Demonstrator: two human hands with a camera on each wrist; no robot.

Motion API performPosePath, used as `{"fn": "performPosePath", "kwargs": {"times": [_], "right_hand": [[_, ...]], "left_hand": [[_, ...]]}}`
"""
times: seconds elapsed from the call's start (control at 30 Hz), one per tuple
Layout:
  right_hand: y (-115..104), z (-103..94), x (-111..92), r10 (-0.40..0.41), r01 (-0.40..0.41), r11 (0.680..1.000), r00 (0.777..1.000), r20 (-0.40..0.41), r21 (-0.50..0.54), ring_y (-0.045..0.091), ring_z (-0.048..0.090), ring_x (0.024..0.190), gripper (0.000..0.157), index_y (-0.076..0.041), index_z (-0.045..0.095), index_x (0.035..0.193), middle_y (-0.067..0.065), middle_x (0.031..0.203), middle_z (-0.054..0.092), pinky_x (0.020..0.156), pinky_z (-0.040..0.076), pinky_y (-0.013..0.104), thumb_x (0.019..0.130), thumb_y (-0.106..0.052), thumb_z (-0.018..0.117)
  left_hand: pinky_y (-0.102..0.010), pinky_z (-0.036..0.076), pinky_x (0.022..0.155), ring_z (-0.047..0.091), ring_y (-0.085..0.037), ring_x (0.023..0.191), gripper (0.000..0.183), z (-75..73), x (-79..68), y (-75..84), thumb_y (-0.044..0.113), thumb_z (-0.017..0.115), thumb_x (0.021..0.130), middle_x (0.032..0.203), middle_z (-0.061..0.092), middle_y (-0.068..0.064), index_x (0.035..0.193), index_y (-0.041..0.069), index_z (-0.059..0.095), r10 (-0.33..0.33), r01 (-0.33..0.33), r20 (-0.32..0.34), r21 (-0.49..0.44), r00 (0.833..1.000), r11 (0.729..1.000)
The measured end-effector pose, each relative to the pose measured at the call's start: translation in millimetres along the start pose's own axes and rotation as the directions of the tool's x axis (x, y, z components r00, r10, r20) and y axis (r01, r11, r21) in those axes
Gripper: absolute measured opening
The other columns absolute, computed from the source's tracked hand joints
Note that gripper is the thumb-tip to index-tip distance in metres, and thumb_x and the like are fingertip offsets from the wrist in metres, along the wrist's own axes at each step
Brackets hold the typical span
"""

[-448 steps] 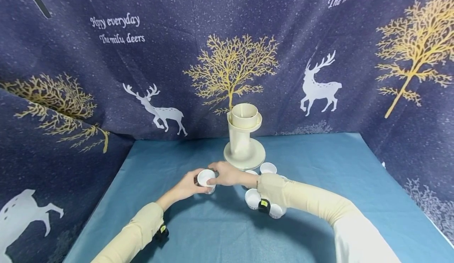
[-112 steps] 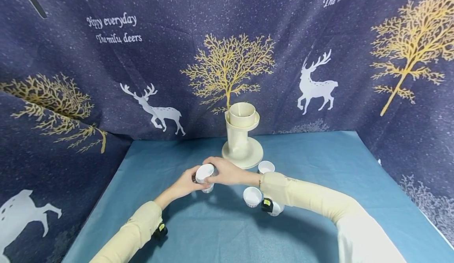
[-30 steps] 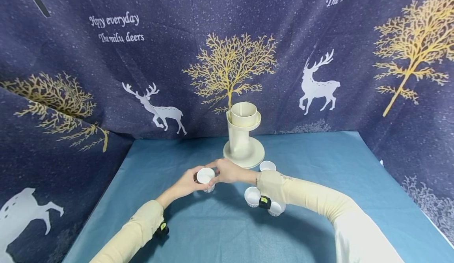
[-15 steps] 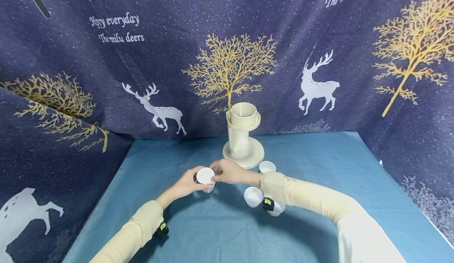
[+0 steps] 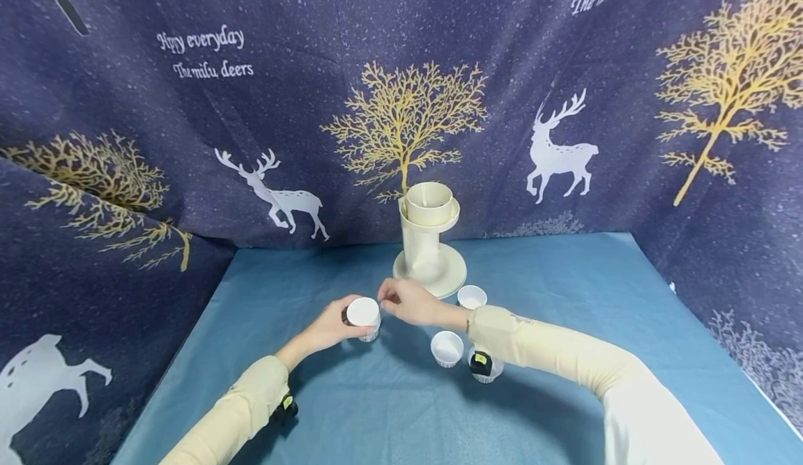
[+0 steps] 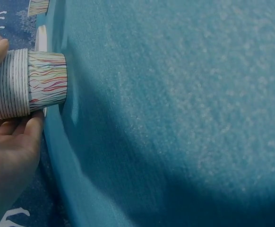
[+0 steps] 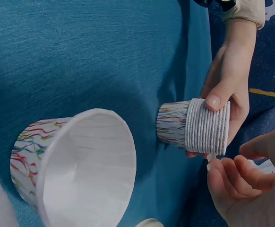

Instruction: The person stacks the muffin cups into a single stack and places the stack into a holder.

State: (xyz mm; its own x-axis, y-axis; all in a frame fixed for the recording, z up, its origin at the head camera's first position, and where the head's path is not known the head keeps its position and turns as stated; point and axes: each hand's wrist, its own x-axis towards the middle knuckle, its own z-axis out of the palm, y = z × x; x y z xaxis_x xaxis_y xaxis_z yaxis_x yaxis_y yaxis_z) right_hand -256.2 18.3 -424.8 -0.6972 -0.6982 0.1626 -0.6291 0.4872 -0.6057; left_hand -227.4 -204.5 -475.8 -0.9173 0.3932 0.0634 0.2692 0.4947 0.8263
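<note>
My left hand grips a stack of nested paper baking cups, the topmost mouth facing up. In the right wrist view, the cups show many white rolled rims packed together and thin, colourful wavy lines on the lowest wall. The left thumb and fingers wrap the stack from opposite sides. Just right of it, my right hand holds nothing, its fingers loosely bent and its fingertips close to the rims. Separate baking cups stand upright near the right forearm: one cup behind it, another cup in front, and a third partly covered by the wrist camera.
A cream stand with a round base and a cylinder in its upper ring rises at the back of the blue-covered table. Behind it hangs a dark blue cloth printed with deer and trees.
The right hand has let go of the stack's rim and drawn slightly right. Fewer loose cups stand on the table than about fifteen seconds ago. The left hand keeps its grip.
</note>
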Motion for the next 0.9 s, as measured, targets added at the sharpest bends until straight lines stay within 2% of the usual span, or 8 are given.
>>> {"fn": "performPosePath", "kwargs": {"times": [0.13,0.23,0.53,0.9], "right_hand": [[1,-5.0,-3,-0.006,0.006,0.999,1.000,-0.007,0.033,0.011,0.061,0.079,0.011,-0.003,0.064,0.100,0.009,0.093,0.069,0.072,0.049,0.022,0.095,-0.008,0.056],[4,-8.2,-5,-0.007,0.008,0.998,1.000,-0.009,0.062,0.009,0.061,0.077,0.011,-0.006,0.065,0.099,0.008,0.091,0.070,0.071,0.049,0.020,0.095,-0.008,0.055],[12,-15.2,-17,-0.003,0.001,0.986,1.000,0.009,0.169,0.029,0.068,0.083,0.019,-0.001,0.066,0.105,0.019,0.091,0.070,0.071,0.049,0.020,0.096,-0.006,0.051],[18,-23.6,-29,0.017,-0.015,0.973,1.000,-0.004,0.231,0.030,0.070,0.088,0.020,-0.001,0.067,0.107,0.020,0.097,0.071,0.075,0.052,0.019,0.096,-0.005,0.051]], "left_hand": [[-0.027,0.050,0.077,0.061,-0.027,0.099,0.053,0.3,0.7,1.2,0.009,0.076,0.082,0.115,0.063,-0.024,0.126,-0.008,0.053,0.009,-0.009,-0.007,0.000,1.000,1.000],[-0.027,0.050,0.078,0.061,-0.026,0.100,0.054,0.1,0.8,1.5,0.011,0.076,0.082,0.116,0.063,-0.023,0.127,-0.007,0.052,0.008,-0.008,-0.011,0.017,1.000,1.000],[-0.027,0.050,0.080,0.061,-0.024,0.101,0.059,0.1,-0.9,-1.4,0.019,0.079,0.080,0.118,0.063,-0.018,0.129,-0.002,0.054,-0.022,0.022,-0.014,-0.007,1.000,1.000],[-0.031,0.050,0.082,0.061,-0.023,0.102,0.059,2.5,0.4,0.2,0.017,0.079,0.080,0.119,0.064,-0.018,0.130,-0.002,0.053,-0.047,0.048,-0.038,0.032,0.998,0.998]]}}
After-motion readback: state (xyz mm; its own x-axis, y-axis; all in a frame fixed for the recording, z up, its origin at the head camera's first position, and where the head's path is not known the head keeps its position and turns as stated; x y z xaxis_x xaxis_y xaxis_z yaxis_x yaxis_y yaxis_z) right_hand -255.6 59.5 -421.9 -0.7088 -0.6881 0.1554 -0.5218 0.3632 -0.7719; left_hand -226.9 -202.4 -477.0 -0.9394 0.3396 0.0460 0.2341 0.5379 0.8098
